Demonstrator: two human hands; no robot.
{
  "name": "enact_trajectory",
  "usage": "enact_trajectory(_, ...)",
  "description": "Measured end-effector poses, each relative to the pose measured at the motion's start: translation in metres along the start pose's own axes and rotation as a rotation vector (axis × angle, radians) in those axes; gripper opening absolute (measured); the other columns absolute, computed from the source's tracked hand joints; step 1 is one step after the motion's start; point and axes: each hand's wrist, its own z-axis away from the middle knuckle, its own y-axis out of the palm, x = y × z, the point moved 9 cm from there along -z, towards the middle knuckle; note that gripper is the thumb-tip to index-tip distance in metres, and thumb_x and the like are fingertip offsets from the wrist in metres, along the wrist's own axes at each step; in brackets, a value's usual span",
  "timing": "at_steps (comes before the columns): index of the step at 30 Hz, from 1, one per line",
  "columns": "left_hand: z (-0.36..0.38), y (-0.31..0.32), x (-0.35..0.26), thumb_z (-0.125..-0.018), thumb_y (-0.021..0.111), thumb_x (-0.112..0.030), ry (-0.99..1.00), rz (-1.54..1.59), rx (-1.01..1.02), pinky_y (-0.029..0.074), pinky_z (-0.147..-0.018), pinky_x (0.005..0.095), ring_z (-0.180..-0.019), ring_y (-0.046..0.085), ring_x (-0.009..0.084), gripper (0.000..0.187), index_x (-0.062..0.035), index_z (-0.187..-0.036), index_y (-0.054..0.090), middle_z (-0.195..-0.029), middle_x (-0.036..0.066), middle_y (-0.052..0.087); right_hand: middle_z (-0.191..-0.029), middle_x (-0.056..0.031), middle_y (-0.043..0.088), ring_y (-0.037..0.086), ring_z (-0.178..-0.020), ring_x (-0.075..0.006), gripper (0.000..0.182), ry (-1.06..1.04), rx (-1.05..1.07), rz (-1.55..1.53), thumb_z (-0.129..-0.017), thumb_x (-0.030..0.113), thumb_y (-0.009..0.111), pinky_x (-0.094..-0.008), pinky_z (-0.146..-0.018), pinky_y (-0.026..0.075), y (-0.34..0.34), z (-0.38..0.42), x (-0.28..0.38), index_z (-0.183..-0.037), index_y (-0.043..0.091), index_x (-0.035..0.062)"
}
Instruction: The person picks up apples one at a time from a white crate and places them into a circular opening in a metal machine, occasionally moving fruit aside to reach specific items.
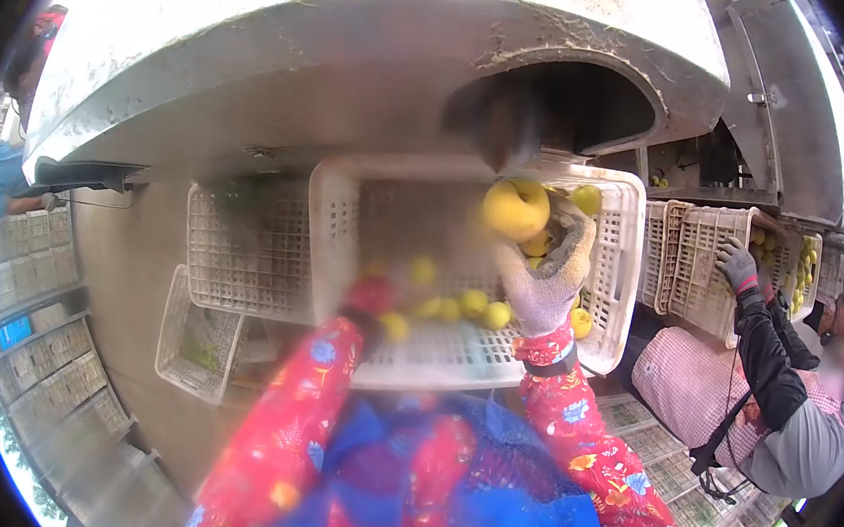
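Observation:
My right hand [546, 274], in a grey knit glove, is raised inside a tilted white plastic crate [621, 281] and holds a large yellow fruit [515, 208] just below the dark opening of a big grey machine [566, 106]. Several smaller yellow fruits [468, 306] lie on the crate's slatted bottom. My left hand [371, 295] is blurred, in a reddish glove, at the crate's near part beside the loose fruits; its grip is not clear. Red floral sleeves and a blue apron fill the lower view.
Empty white crates [248, 248] stand to the left against the machine body. At the right a co-worker's gloved hand [738, 266] rests on another crate [703, 268] holding yellow fruit. Stacked crates [42, 361] line the left side; another person [3, 177] stands there.

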Motion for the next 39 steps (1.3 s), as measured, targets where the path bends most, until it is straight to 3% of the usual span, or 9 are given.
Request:
enact_trajectory(3, 0.035, -0.005, -0.039, -0.089, 0.069, -0.006, 0.111, 0.547, 0.048, 0.058, -0.086, 0.0467, -0.107, 0.066, 0.0310, 0.056, -0.0072, -0.139, 0.044, -0.119, 0.016, 0.063, -0.108, -0.0165, 0.065, 0.065, -0.102, -0.0326, 0.062, -0.037, -0.074, 0.276, -0.070, 0.021, 0.085, -0.0422, -0.090, 0.051, 0.012, -0.029, 0.025, -0.121, 0.055, -0.0005)
enact_trajectory(6, 0.063, -0.018, -0.072, -0.090, 0.069, -0.006, 0.308, 0.487, -0.067, 0.060, -0.087, 0.0435, -0.104, 0.068, 0.0291, 0.048, -0.0025, -0.134, 0.050, -0.115, 0.016, 0.067, -0.109, -0.0198, 0.064, 0.064, -0.100, -0.0368, 0.071, -0.149, -0.190, 0.778, -0.068, 0.030, 0.088, -0.0433, -0.089, 0.051, 0.039, -0.067, 0.022, -0.121, 0.054, -0.0022)
enact_trajectory(9, 0.107, -0.005, -0.130, -0.100, 0.058, -0.020, 0.315, 0.794, -0.117, 0.045, -0.107, 0.0395, -0.119, 0.061, 0.0266, 0.041, 0.0031, -0.134, 0.057, -0.129, 0.015, 0.063, -0.110, -0.0236, 0.064, 0.061, -0.103, -0.0434, 0.074, -0.258, -0.281, 1.040, -0.069, 0.045, 0.085, -0.0479, -0.089, 0.048, 0.071, -0.095, 0.010, -0.119, 0.056, -0.0019)
enact_trajectory(15, 0.117, 0.003, -0.208, -0.099, 0.059, -0.010, 0.432, 0.972, -0.134, 0.052, -0.104, 0.0470, -0.117, 0.063, 0.0276, 0.034, 0.0056, -0.128, 0.055, -0.126, 0.014, 0.063, -0.129, -0.0223, 0.059, 0.054, -0.122, -0.0393, 0.065, -0.109, 0.037, -0.137, -0.075, 0.021, 0.082, -0.0465, -0.106, 0.042, 0.022, -0.075, 0.041, -0.128, 0.054, -0.0024)
enact_trajectory(19, 0.117, 0.014, -0.231, -0.099, 0.062, -0.014, 0.356, 0.875, -0.263, 0.052, -0.097, 0.0325, -0.111, 0.063, 0.0168, 0.028, 0.0002, -0.123, 0.062, -0.122, 0.009, 0.065, -0.118, -0.0196, 0.061, 0.058, -0.107, -0.0398, 0.067, -0.455, 0.389, 0.322, -0.065, 0.016, 0.081, -0.0492, -0.093, 0.048, 0.048, -0.005, 0.086, -0.126, 0.055, 0.0006)
enact_trajectory(26, 0.127, 0.032, -0.271, -0.102, 0.058, -0.028, 0.450, 0.777, -0.233, 0.052, -0.093, 0.0330, -0.109, 0.063, 0.0184, 0.038, -0.0055, -0.132, 0.055, -0.123, 0.007, 0.063, -0.115, -0.0218, 0.059, 0.057, -0.105, -0.0419, 0.067, -0.279, 0.045, 0.301, -0.066, 0.020, 0.080, -0.0513, -0.089, 0.049, 0.027, -0.021, 0.080, -0.125, 0.055, 0.0005)
enact_trajectory(29, 0.108, 0.025, -0.251, -0.103, 0.055, -0.029, 0.543, 1.019, -0.107, 0.053, -0.094, 0.0388, -0.113, 0.061, 0.0234, 0.041, -0.0079, -0.137, 0.050, -0.127, 0.010, 0.060, -0.120, -0.0206, 0.062, 0.058, -0.116, -0.0388, 0.061, -0.075, 0.003, 0.229, -0.073, 0.015, 0.083, -0.0453, -0.105, 0.042, 0.034, -0.051, 0.040, -0.126, 0.057, -0.0012)
enact_trajectory(33, 0.118, 0.010, -0.245, -0.101, 0.056, -0.019, 0.704, 0.830, -0.173, 0.051, -0.097, 0.0417, -0.118, 0.058, 0.0255, 0.043, -0.0058, -0.141, 0.046, -0.130, 0.011, 0.057, -0.119, -0.0235, 0.062, 0.057, -0.117, -0.0410, 0.068, -0.404, -0.198, 1.002, -0.076, 0.031, 0.083, -0.0477, -0.105, 0.041, 0.068, -0.081, -0.006, -0.128, 0.053, -0.0015)
enact_trajectory(39, 0.150, 0.010, -0.287, -0.090, 0.068, -0.004, 0.763, 0.546, -0.371, 0.050, -0.098, 0.0337, -0.116, 0.058, 0.0210, 0.061, -0.0034, -0.144, 0.041, -0.131, 0.011, 0.055, -0.130, -0.0209, 0.058, 0.053, -0.126, -0.0349, 0.066, -0.187, 0.172, 0.008, -0.075, 0.006, 0.075, -0.0425, -0.104, 0.044, 0.030, -0.065, 0.036, -0.136, 0.049, -0.0015)
